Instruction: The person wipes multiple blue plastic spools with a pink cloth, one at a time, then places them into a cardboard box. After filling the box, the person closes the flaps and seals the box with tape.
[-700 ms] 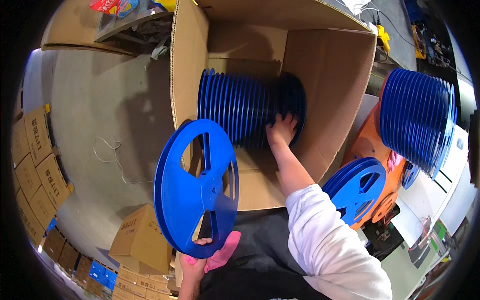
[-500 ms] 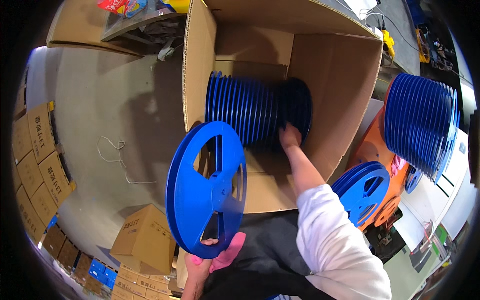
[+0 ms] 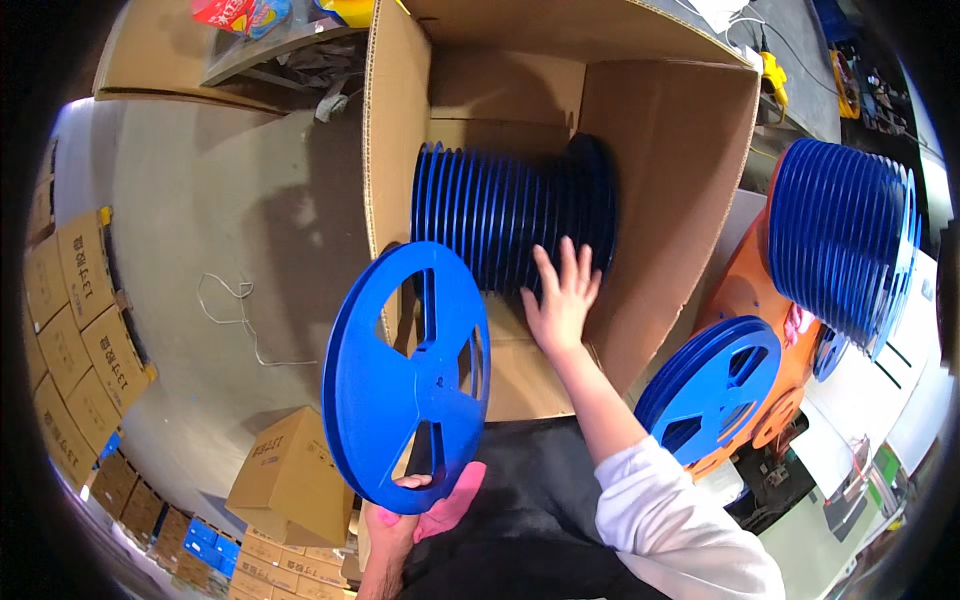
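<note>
My left hand (image 3: 394, 522) grips the lower rim of a large blue plastic reel (image 3: 400, 390), held upright in front of the box; a pink cloth (image 3: 452, 500) is in that hand too. Inside the open cardboard box (image 3: 655, 200), a row of blue reels (image 3: 480, 215) stands on edge, packed side by side. My right hand (image 3: 563, 308) is over the near side of this row, toward its right end. Its fingers are spread and hold nothing. Shadow darkens the reels at the row's right end.
On the right, an orange surface (image 3: 735, 285) carries a stack of blue reels (image 3: 840, 240) and a few leaning ones (image 3: 715, 385). A smaller cardboard box (image 3: 290, 480) sits on the floor at left, near a white cord (image 3: 240, 320). Stacked cartons (image 3: 75, 330) line the far left.
My right hand has let go of the reels at the row's right end and drawn back slightly toward me, fingers now spread. The reel in my left hand has shifted slightly left.
</note>
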The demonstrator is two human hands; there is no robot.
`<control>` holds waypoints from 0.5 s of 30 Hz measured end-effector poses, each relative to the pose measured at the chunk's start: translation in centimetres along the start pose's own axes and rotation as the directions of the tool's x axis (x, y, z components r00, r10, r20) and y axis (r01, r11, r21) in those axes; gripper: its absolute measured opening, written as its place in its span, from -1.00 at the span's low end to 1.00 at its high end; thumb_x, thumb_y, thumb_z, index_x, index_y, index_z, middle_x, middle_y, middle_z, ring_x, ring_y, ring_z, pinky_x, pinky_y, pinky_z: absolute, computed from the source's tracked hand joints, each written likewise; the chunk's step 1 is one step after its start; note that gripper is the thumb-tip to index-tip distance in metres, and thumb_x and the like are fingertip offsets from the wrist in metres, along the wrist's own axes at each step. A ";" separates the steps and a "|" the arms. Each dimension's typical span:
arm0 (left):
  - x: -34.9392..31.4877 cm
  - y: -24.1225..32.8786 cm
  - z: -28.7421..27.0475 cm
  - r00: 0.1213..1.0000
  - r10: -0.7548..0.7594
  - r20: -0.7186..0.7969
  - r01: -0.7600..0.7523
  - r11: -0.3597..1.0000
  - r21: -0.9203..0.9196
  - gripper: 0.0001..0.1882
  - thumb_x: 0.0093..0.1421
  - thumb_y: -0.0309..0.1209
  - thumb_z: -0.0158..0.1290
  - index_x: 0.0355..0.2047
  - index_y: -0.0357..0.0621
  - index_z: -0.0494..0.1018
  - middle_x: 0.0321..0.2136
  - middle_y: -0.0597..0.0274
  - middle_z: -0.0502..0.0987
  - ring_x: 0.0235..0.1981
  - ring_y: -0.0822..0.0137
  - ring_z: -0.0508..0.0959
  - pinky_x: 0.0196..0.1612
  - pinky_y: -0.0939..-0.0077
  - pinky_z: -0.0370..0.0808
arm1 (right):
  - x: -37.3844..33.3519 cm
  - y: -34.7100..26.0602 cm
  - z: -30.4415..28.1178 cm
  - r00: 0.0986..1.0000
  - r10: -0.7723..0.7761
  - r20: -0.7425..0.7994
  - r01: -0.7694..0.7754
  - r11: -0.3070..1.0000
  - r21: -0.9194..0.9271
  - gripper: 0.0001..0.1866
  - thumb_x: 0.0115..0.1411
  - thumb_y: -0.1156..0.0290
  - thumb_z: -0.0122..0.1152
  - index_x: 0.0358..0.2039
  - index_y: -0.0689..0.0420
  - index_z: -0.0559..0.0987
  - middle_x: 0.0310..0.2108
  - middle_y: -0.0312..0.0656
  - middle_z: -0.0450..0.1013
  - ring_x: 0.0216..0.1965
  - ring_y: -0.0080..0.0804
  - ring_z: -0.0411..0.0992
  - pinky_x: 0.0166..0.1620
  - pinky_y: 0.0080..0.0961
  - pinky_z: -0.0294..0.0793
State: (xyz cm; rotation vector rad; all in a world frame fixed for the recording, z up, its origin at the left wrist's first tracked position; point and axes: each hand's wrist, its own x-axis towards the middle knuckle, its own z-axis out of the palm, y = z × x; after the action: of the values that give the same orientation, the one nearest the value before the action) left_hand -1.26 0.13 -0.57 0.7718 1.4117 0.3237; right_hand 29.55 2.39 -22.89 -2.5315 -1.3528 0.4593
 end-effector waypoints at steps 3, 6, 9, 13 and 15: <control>-0.4 0.0 0.2 0.995 -0.061 -0.073 0.058 0.997 -0.046 -0.74 0.11 -0.64 0.15 -0.17 -0.29 0.41 -0.21 -0.08 0.55 -0.09 0.11 0.55 0.05 0.16 0.46 | 5.6 -2.3 3.3 0.987 -0.146 0.073 0.148 0.989 -0.024 -0.25 0.01 0.14 0.35 0.25 -0.21 0.32 0.36 -0.14 0.03 0.41 0.04 -0.17 0.27 0.40 -0.22; 0.0 0.0 0.3 0.998 -0.030 -0.060 0.029 0.999 -0.016 -0.75 0.11 -0.63 0.16 -0.19 -0.30 0.42 -0.22 -0.09 0.55 -0.10 0.10 0.56 0.05 0.16 0.47 | 8.7 -3.2 6.3 0.834 -0.511 0.207 0.533 0.844 -0.064 -0.23 0.04 -0.08 0.28 0.27 -0.26 0.28 0.38 -0.20 0.01 0.41 -0.02 -0.18 0.28 0.41 -0.22; -0.4 -0.6 0.3 0.991 -0.014 -0.133 0.010 0.999 -0.034 -0.78 0.10 -0.62 0.17 -0.25 -0.32 0.42 -0.24 -0.11 0.56 -0.13 0.09 0.57 0.03 0.16 0.48 | 10.1 3.9 5.6 0.755 -0.559 0.343 0.594 0.804 0.003 -0.26 0.10 -0.15 0.17 0.30 -0.43 0.20 0.39 -0.30 0.00 0.42 -0.09 -0.14 0.28 0.38 -0.17; -0.5 -0.8 0.2 0.985 -0.116 -0.129 0.116 0.993 -0.010 -0.77 0.08 -0.66 0.16 -0.24 -0.32 0.42 -0.25 -0.12 0.56 -0.14 0.09 0.58 0.02 0.17 0.49 | 6.7 4.4 6.1 0.927 -0.283 0.247 0.313 0.945 -0.094 -0.22 0.15 -0.10 0.13 0.34 -0.18 0.17 0.40 -0.15 -0.03 0.41 0.05 -0.16 0.33 0.24 -0.19; -0.4 -0.7 0.2 0.991 -0.074 -0.110 0.079 0.996 0.036 -0.77 0.07 -0.67 0.16 -0.24 -0.31 0.42 -0.25 -0.12 0.56 -0.14 0.09 0.58 0.01 0.16 0.49 | 4.4 5.0 5.6 0.802 -0.451 0.392 0.518 0.851 -0.081 -0.22 0.15 -0.08 0.16 0.35 -0.36 0.10 0.43 -0.18 -0.14 0.43 0.03 -0.24 0.35 0.21 -0.24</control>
State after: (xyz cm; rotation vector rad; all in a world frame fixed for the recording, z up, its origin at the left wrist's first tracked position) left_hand -1.34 -0.65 -0.73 0.7403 1.5501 0.2816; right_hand 33.54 3.63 -30.48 -2.1571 -2.1998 0.7387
